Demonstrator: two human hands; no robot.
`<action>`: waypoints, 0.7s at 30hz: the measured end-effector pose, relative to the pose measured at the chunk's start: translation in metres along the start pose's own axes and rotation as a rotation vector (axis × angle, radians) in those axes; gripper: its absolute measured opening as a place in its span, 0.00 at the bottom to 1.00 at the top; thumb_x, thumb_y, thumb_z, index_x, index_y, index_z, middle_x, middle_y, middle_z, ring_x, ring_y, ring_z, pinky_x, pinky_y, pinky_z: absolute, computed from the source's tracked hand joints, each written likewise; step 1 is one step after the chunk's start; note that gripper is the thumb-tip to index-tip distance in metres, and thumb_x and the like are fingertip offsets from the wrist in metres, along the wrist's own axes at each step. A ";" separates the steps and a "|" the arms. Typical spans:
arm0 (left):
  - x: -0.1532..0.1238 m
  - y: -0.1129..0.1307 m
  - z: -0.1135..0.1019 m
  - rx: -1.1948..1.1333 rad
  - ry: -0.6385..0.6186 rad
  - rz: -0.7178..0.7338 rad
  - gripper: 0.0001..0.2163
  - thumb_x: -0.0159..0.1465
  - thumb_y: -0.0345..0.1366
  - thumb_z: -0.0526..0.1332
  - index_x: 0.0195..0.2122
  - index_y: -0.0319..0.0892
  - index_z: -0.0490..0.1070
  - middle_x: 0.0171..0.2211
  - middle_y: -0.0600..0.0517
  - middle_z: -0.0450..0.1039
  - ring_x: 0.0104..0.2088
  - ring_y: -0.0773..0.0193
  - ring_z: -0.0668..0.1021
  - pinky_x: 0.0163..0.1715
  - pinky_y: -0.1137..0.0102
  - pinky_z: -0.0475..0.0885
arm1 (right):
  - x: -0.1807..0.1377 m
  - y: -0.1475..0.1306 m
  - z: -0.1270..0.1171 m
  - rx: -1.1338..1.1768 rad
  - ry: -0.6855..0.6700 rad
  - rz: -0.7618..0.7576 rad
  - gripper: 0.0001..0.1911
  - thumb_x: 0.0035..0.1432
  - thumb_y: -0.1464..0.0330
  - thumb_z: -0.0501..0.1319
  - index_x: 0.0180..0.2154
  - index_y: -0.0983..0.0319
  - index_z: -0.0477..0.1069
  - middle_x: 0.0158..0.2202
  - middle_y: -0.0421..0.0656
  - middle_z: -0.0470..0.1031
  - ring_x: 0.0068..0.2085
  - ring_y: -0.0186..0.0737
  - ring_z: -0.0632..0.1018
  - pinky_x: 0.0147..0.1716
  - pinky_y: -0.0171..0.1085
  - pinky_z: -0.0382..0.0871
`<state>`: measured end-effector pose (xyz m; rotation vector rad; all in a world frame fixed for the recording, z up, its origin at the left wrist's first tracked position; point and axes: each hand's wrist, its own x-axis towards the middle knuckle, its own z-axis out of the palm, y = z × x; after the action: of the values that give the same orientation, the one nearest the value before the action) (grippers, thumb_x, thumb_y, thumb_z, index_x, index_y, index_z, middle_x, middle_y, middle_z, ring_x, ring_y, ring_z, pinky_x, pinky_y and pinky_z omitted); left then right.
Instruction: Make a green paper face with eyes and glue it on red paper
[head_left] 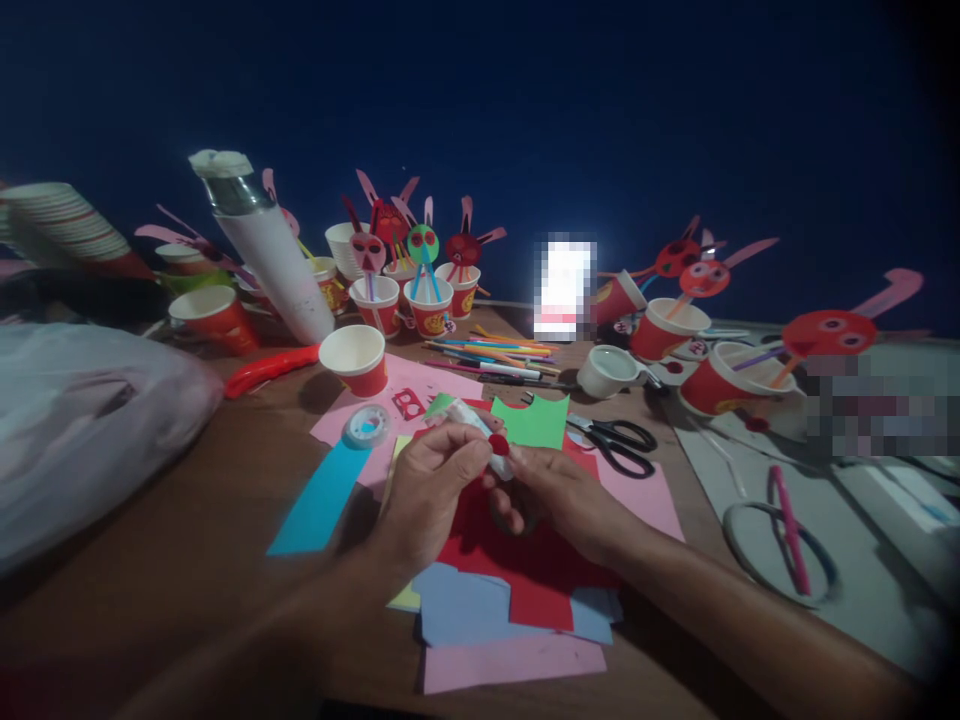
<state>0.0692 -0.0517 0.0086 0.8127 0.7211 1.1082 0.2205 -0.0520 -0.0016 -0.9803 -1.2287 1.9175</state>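
Note:
A small red paper circle (499, 444) is pinched between the fingertips of my left hand (439, 480) and my right hand (562, 490), which meet over the stack of paper. Right behind it shows a white tube-like thing (471, 416), partly covered by my fingers; which hand bears it I cannot tell. Under my hands lies red paper (540, 590), with green paper (532, 420) at its far side. Black-handled scissors (619, 440) rest to the right of my right hand. Left of my left hand, a tape roll (367, 427) sits on a blue paper strip (322, 500).
A white-and-red paper cup (354, 360) stands beyond the tape, near colored pens (495, 355). Cups with paper rabbit faces, such as the green face (423, 244), line the back. A white bottle (270, 260) leans left, behind a plastic bag (97, 430). A small water cup (609, 370) stands right.

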 end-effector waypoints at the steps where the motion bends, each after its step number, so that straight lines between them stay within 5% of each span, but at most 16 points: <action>1: 0.001 -0.001 -0.001 0.019 0.022 0.036 0.07 0.55 0.37 0.65 0.25 0.40 0.70 0.23 0.55 0.67 0.24 0.69 0.71 0.28 0.72 0.68 | 0.000 0.001 0.000 -0.023 0.031 -0.023 0.21 0.57 0.51 0.55 0.28 0.64 0.65 0.21 0.37 0.67 0.20 0.28 0.66 0.22 0.30 0.58; 6: 0.003 -0.003 -0.003 0.043 0.049 0.080 0.05 0.54 0.36 0.65 0.25 0.41 0.72 0.28 0.54 0.68 0.33 0.68 0.70 0.34 0.74 0.67 | -0.002 0.004 0.000 -0.124 0.171 -0.112 0.18 0.51 0.56 0.64 0.32 0.61 0.61 0.23 0.33 0.63 0.22 0.27 0.62 0.20 0.29 0.54; 12: 0.000 0.000 -0.001 -0.010 -0.011 -0.016 0.07 0.55 0.38 0.65 0.25 0.41 0.69 0.20 0.56 0.65 0.21 0.69 0.69 0.24 0.72 0.68 | -0.003 -0.002 0.001 -0.093 -0.030 -0.018 0.25 0.62 0.50 0.46 0.28 0.64 0.66 0.25 0.40 0.68 0.24 0.31 0.67 0.25 0.32 0.60; 18: 0.001 0.001 -0.001 0.036 0.051 0.108 0.06 0.54 0.36 0.66 0.24 0.39 0.72 0.28 0.54 0.69 0.33 0.68 0.71 0.33 0.75 0.67 | -0.003 0.007 0.002 -0.234 0.166 -0.143 0.16 0.56 0.56 0.60 0.32 0.61 0.61 0.23 0.35 0.63 0.23 0.29 0.63 0.22 0.30 0.56; 21: 0.001 0.001 -0.001 0.014 0.070 0.124 0.07 0.52 0.36 0.67 0.24 0.39 0.72 0.28 0.54 0.69 0.31 0.69 0.71 0.33 0.74 0.68 | -0.004 0.006 0.004 -0.199 0.115 -0.127 0.17 0.57 0.54 0.58 0.31 0.61 0.61 0.23 0.35 0.62 0.23 0.28 0.63 0.22 0.30 0.56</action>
<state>0.0684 -0.0503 0.0089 0.8426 0.7451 1.2488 0.2186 -0.0590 -0.0051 -1.0712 -1.3994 1.6420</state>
